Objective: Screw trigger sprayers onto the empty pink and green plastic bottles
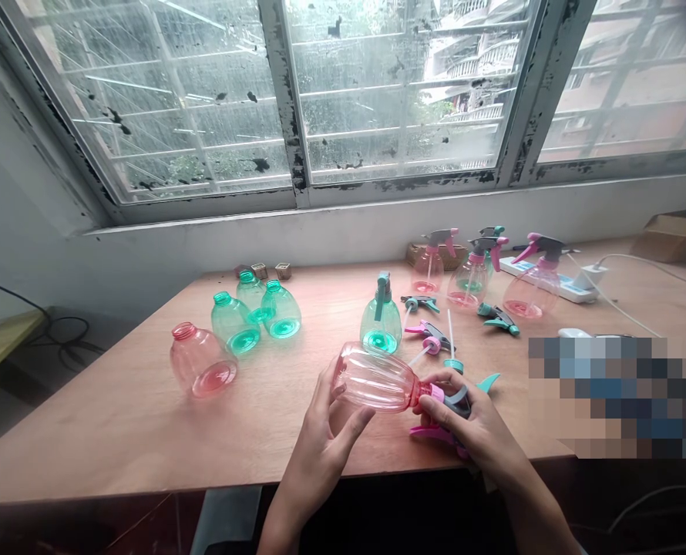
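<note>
A clear pink spray bottle (374, 378) lies on its side in the air above the table's front part, base to the left. My left hand (325, 443) holds it near the base, thumb below and fingers partly hidden behind it. At the neck, my right hand (473, 424) grips the grey and pink spray head (457, 402), its fingers covering part of it. Beneath and beside the right hand are a loose pink trigger head (435, 434) and a green one (487, 383). A green spray bottle (381, 320) with its head on stands just behind.
Headless green bottles (236, 324) and a pink bottle (203, 361) stand at the left. Fitted spray bottles (532, 285) stand at the back right, near a white power strip (568, 289). Loose spray heads (499, 318) lie mid-table. A window (401, 116) is behind.
</note>
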{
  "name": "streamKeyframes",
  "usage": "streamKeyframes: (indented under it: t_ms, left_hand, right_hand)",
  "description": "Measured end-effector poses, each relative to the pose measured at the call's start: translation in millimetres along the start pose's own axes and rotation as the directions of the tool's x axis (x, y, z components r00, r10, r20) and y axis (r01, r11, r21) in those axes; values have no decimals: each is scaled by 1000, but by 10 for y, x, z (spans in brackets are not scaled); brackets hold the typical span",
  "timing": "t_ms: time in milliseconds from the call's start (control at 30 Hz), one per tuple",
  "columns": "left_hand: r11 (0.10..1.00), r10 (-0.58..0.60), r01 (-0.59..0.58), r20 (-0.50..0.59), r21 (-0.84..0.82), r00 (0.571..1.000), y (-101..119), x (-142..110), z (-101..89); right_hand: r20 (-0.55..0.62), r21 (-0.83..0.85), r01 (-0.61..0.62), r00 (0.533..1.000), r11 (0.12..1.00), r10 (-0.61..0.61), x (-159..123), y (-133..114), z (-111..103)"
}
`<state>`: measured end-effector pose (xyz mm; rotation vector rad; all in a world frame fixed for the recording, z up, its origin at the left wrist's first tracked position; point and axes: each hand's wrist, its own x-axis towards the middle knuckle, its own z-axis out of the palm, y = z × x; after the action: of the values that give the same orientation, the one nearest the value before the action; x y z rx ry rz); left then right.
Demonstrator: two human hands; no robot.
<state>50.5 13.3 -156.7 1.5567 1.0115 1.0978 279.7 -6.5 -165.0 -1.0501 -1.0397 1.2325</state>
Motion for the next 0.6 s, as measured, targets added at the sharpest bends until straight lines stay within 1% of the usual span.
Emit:
streamKeyframes:
  t_ms: [200, 600]
  left_hand:
    - [1000, -11, 11, -7, 9, 1000, -17, -1, -3]
    - [1000, -9, 9, -8, 18, 1000, -22, -3, -5]
  right_hand:
    - [16, 9, 0, 1000, 1000, 0, 6, 23, -11]
    - [10, 10, 3, 1000, 1000, -3, 2, 4, -2]
